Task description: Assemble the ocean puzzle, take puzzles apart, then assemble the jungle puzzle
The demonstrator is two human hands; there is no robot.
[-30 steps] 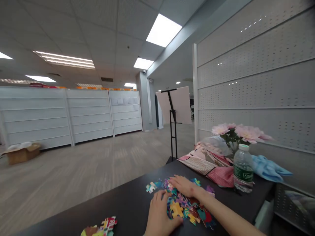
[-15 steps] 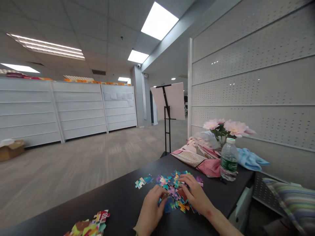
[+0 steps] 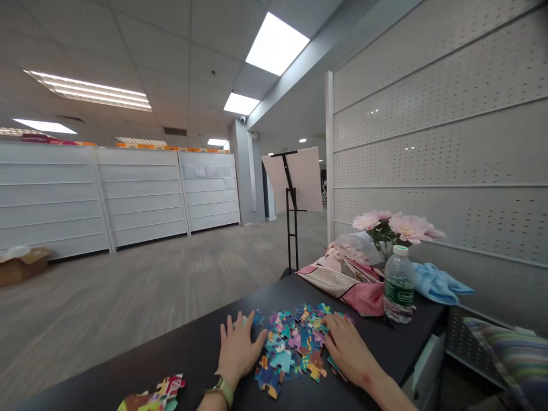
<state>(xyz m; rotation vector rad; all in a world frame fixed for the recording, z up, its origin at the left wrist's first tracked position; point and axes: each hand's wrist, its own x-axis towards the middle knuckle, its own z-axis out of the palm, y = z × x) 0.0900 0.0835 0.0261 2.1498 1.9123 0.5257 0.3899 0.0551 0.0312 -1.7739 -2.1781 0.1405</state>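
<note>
A dark table runs across the view, with a cardboard box on the floor far off to the left, white stuff poking out of it. Near the table's far end stand pink flowers and a capped water bottle, partly full. Loose jigsaw pieces lie heaped mid-table. The left hand sits flat, fingers spread, holding nothing, just beside them. The right hand rests loosely bent on the heap's edge; whether it grips a piece, I cannot tell.

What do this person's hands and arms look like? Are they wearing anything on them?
The left hand has no glove, but a wristwatch with a pale green strap sits at its wrist. The right hand is also bare, with a small mark near the wrist. No sleeves show.
</note>
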